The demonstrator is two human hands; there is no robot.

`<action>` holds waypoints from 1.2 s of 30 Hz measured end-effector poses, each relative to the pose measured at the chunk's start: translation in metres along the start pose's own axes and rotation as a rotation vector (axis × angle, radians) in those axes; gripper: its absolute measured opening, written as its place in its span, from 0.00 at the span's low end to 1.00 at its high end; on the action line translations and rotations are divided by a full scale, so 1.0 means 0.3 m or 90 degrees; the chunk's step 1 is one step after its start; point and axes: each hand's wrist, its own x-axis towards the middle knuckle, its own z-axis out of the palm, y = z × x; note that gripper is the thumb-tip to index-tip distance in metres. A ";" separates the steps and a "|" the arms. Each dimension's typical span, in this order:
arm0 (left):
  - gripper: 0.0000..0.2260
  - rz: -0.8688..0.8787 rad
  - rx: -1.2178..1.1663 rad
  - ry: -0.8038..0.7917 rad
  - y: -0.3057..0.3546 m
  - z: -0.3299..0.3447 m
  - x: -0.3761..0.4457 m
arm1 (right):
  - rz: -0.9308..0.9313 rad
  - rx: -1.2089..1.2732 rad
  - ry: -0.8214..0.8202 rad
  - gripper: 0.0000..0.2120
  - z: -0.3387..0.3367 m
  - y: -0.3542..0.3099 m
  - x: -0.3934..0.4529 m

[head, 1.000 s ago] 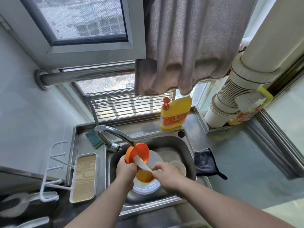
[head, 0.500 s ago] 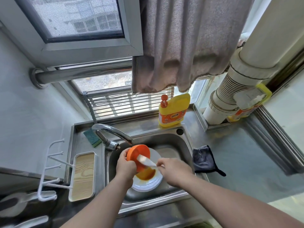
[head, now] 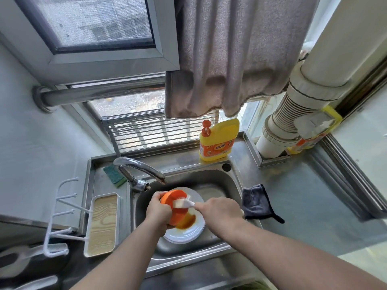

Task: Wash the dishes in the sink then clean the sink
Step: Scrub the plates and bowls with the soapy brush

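Over the steel sink (head: 228, 185), my left hand (head: 158, 211) grips an orange bowl (head: 174, 200) tilted on its side. My right hand (head: 219, 210) holds a white brush (head: 184, 204) whose bristled head lies against the bowl. Under both sits a white plate (head: 188, 233) with a patch of orange-brown sauce (head: 187, 221). The curved tap (head: 140, 166) ends just above the bowl; no water stream is visible.
A yellow detergent bottle (head: 218, 140) stands behind the sink. A green sponge (head: 114, 174) lies by the tap base, a dark cloth (head: 256, 203) on the right counter, a wood-pattern tray (head: 102, 223) with a white hook rack (head: 60, 216) left. A grey curtain (head: 230, 55) hangs overhead.
The brush moved from below the bowl up across its face. The bowl dropped slightly toward the plate. The small dish seen to the right in the sink is now hidden by my right hand.
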 end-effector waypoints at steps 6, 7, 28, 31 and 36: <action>0.26 0.023 -0.055 0.031 0.027 -0.029 0.017 | 0.056 0.276 -0.042 0.11 0.056 -0.052 0.000; 0.28 0.037 -0.046 0.028 0.019 -0.034 0.017 | 0.064 0.313 -0.055 0.11 0.055 -0.046 0.006; 0.26 -0.008 -0.002 -0.068 -0.032 -0.051 0.086 | -0.012 -0.029 0.011 0.28 0.019 -0.026 0.024; 0.30 0.015 -0.009 -0.013 -0.024 -0.057 0.084 | 0.055 0.124 0.008 0.17 0.063 -0.057 0.017; 0.26 0.085 0.078 0.021 -0.057 -0.064 0.080 | 0.114 0.337 -0.085 0.11 0.042 -0.076 0.024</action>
